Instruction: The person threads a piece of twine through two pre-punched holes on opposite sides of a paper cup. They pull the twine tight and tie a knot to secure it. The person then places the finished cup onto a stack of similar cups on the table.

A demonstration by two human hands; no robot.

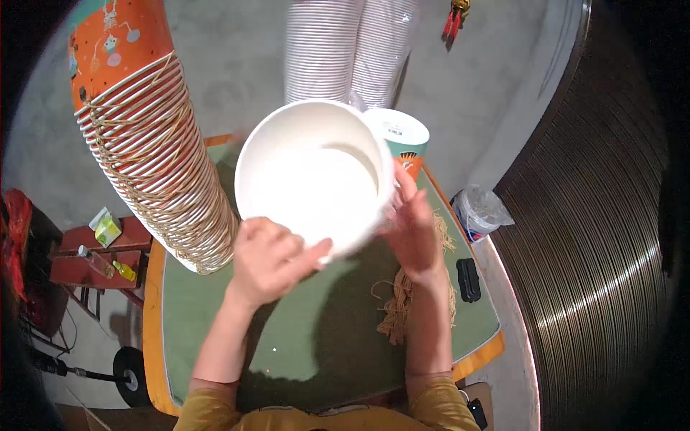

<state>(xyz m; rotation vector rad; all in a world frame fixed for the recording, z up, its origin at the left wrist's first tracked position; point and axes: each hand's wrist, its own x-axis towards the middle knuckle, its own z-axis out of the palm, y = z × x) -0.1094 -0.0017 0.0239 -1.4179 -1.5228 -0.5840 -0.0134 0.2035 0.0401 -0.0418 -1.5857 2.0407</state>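
Observation:
A white-lined paper bucket (309, 179) is held up over the table, tilted so that its open mouth and bare inside face me. My left hand (269, 260) grips its lower left rim, thumb along the edge and fingers curled. On the bucket's right side, my right hand (415, 228) is closed against the outer wall; its fingertips are blurred and partly hidden there. Below my right hand, a bundle of tan twine cords (397, 310) lies on the table. Behind the bucket, an orange and green paper bucket (404, 129) stands upside down, its white base up.
At left rises a tall, leaning stack of nested orange buckets (154, 151) with twine handles. White nested stacks (323, 50) stand at the back. The green table (208, 345) carries a black case (468, 280) at right. Beyond are a bin (478, 210), ribbed metal shutter (582, 266) and red bench (93, 269).

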